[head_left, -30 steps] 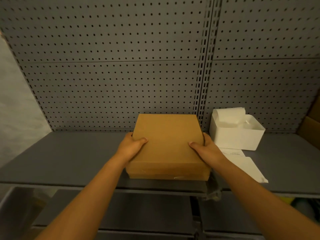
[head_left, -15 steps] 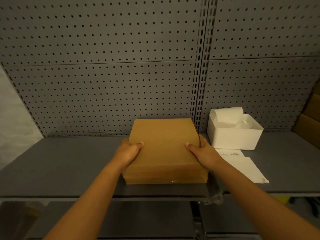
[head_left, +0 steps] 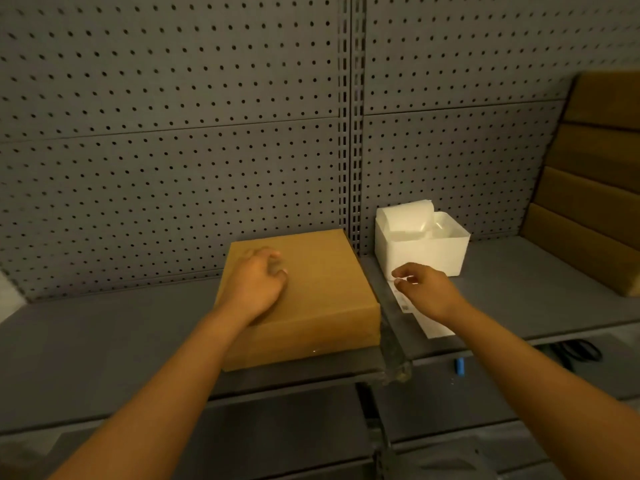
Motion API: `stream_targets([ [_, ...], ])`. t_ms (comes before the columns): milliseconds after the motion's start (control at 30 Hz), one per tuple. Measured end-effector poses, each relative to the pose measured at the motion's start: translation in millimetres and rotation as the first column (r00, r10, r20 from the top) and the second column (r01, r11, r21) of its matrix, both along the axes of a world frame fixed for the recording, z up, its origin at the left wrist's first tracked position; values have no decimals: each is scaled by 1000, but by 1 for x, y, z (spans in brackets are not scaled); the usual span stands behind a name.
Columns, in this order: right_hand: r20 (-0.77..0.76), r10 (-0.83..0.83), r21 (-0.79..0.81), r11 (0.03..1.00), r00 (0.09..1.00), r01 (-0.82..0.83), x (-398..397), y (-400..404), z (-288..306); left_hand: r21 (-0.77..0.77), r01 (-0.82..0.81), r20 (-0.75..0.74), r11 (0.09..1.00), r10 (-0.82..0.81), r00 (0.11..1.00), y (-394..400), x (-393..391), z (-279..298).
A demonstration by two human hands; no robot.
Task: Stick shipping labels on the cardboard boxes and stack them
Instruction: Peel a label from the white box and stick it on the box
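A flat brown cardboard box [head_left: 322, 292] lies on the grey shelf [head_left: 104, 334], close to its front edge. My left hand [head_left: 258, 284] rests on the box's top near its left side, fingers loosely curled, blurred by motion. My right hand [head_left: 424, 289] hovers just right of the box, above white label sheets [head_left: 434, 327] lying on the shelf; thumb and fingers are apart and nothing is seen between them. Whether the fingertips touch the sheets is unclear.
A white bin [head_left: 424, 252] holding a roll of white paper stands behind the sheets against the pegboard wall [head_left: 173, 150]. A stack of cardboard boxes [head_left: 588, 188] fills the shelf's right end. A lower shelf [head_left: 485, 375] carries a small blue object [head_left: 459, 366] and a dark cable.
Both hands let go of the box's sides. The left hand moved onto the lid, the right hand swung right over the label sheets. My view turned right, showing the box stack.
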State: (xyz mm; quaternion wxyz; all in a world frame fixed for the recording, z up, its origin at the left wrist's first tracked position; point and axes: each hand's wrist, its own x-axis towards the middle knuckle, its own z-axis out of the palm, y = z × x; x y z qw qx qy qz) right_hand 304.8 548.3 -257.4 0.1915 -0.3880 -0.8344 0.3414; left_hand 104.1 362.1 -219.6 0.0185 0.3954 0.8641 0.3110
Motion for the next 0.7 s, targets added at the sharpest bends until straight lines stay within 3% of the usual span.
stream_targets([
  [333,296,89,38,994,951,-105,64,56,-21,100,350,-66,932,-344,937,93,107,-6],
  [700,385,240,86,952,891,-294,76,82,-36,-183,320,8,930,-324,946,133,151,-35],
])
